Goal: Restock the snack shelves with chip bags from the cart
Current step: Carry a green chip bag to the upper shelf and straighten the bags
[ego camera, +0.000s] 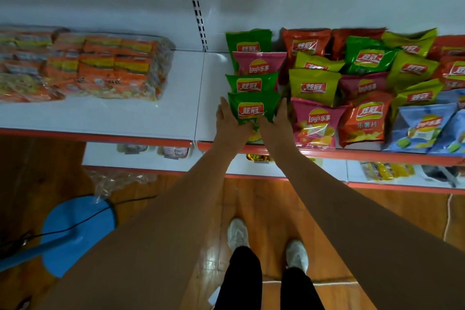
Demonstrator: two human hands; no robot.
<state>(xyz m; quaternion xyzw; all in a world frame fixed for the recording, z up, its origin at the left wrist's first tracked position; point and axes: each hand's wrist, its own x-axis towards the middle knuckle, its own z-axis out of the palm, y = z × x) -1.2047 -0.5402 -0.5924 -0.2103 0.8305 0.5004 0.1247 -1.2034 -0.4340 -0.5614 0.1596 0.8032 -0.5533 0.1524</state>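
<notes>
Both hands flank the front green chip bag (253, 109) at centre frame: left hand (230, 123) and right hand (275, 124) with straight fingers pressed against its sides, probably squaring it into the single-file row of bags behind. It stands near the shelf (176, 113) front edge. Open white shelf lies just left; crowded bags (364, 93) hem the right side.
</notes>
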